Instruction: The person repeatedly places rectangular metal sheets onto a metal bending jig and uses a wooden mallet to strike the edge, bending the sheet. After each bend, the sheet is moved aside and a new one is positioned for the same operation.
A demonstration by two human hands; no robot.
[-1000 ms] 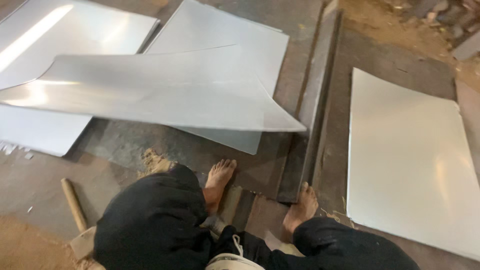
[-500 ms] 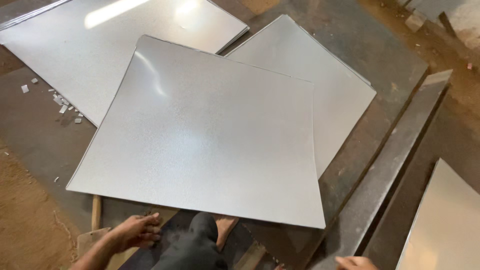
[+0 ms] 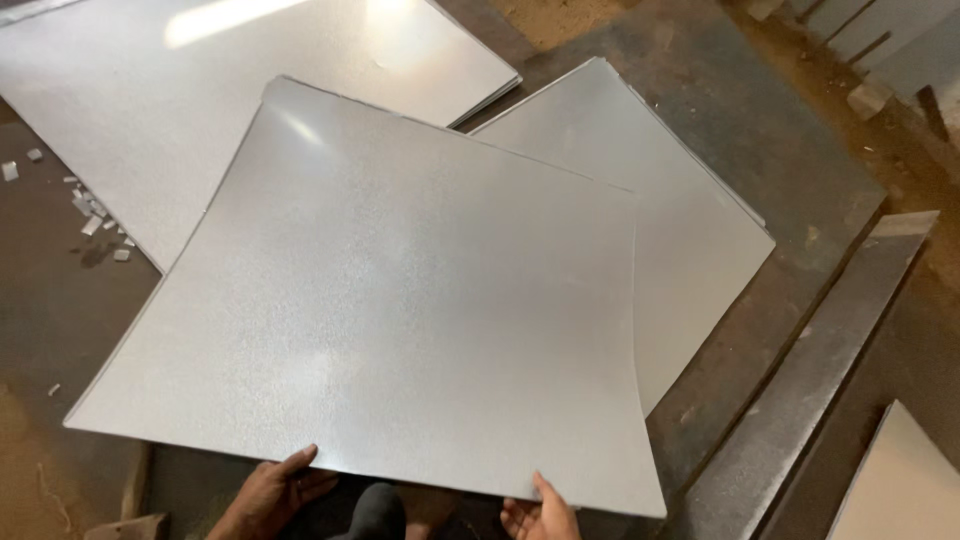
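the top galvanized steel sheet (image 3: pixel 390 320) lies slightly bowed over a second sheet (image 3: pixel 670 200) and a sheet stack (image 3: pixel 200 90) on the floor. the left hand (image 3: pixel 272 492) grips its near edge, thumb pressed on top, fingers seemingly curled beneath. the right hand (image 3: pixel 540 515) pinches the same edge, thumb up, palm under. half a second ago the right hand was lower and off the sheet; now both hold it. a steel bar (image 3: pixel 810 390) lies to the right.
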